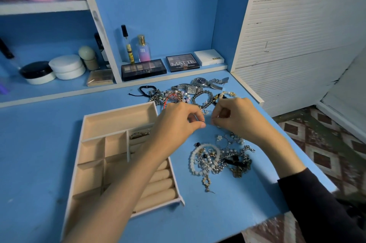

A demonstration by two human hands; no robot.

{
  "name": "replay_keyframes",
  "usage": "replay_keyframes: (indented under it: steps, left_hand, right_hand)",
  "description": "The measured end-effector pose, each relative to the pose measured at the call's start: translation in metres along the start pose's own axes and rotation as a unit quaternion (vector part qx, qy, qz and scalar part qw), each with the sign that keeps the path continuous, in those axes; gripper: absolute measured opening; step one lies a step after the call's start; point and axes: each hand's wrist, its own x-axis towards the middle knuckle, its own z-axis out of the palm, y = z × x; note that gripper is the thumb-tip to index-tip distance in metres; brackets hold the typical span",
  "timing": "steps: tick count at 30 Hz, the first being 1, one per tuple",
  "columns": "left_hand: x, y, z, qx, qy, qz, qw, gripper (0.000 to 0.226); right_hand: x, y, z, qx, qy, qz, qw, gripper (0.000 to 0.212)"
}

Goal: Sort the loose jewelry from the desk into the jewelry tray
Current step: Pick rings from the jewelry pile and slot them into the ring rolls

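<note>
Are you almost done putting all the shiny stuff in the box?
Not nearly. Only a few pieces lie in one compartment of the tray. The left hand and right hand pinch a tiny piece between them, too small to name. The far pile with the watches and the near pile still sit on the desk.

Observed: one person, arms only in view. Left hand (176,122) and right hand (235,116) are both ungloved. Left forearm (128,179) is uncovered along all of its visible length, down to the lower frame edge. Right forearm (277,149) is uncovered from the wrist up to a black sleeve (316,203). The sleeve is plain, soft fabric with a loose, slightly uneven hem and shallow folds. Nail detail is too small to record.
</note>
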Motion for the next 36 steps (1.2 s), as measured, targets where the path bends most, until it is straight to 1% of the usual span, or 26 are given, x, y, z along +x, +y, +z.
replay_keyframes:
  steps: [3,6,9,13,15,17,21,23,26,29,32,36]
  left_hand:
    - [-0.01,-0.005,-0.011,-0.013,0.026,-0.003,1.0,0.002]
    - [-0.026,-0.017,-0.024,-0.034,0.068,-0.014,0.997,0.003]
    - [-0.044,-0.035,-0.038,-0.068,0.12,-0.032,0.99,0.009]
    - [-0.068,-0.055,-0.055,-0.102,0.185,-0.052,0.976,0.01]
    - [-0.078,-0.061,-0.063,-0.097,0.205,-0.05,0.973,0.013]
    - [-0.084,-0.067,-0.067,-0.088,0.218,-0.048,0.971,0.015]
    - [-0.09,-0.077,-0.067,-0.102,0.248,-0.041,0.962,0.022]
    - [-0.091,-0.079,-0.064,-0.111,0.258,-0.032,0.959,0.02]
    - [-0.092,-0.08,-0.063,-0.113,0.261,-0.021,0.959,0.011]
    - [-0.093,-0.082,-0.064,-0.118,0.267,-0.017,0.956,0.009]
    - [-0.094,-0.085,-0.065,-0.127,0.267,-0.019,0.955,0.009]
    - [-0.095,-0.084,-0.065,-0.13,0.26,-0.02,0.957,0.008]
  right_hand:
    - [-0.002,-0.01,0.004,0.061,0.036,-0.015,0.997,0.014]
    - [-0.005,-0.027,0.014,0.124,0.037,-0.043,0.991,0.018]
    - [-0.01,-0.045,0.027,0.197,0.019,-0.056,0.979,0.019]
    - [-0.018,-0.067,0.044,0.252,-0.045,-0.071,0.964,0.012]
    - [-0.021,-0.076,0.051,0.24,-0.063,-0.095,0.964,0.011]
    - [-0.024,-0.084,0.059,0.213,-0.063,-0.129,0.967,0.012]
    - [-0.027,-0.095,0.071,0.151,-0.012,-0.194,0.969,0.012]
    - [-0.028,-0.096,0.076,0.127,-0.002,-0.211,0.969,0.012]
    - [-0.029,-0.094,0.082,0.103,-0.003,-0.221,0.97,0.007]
    - [-0.031,-0.092,0.087,0.091,-0.014,-0.217,0.972,0.002]
    - [-0.031,-0.093,0.087,0.083,-0.027,-0.207,0.974,0.005]
    - [-0.032,-0.096,0.08,0.064,-0.062,-0.22,0.971,0.01]
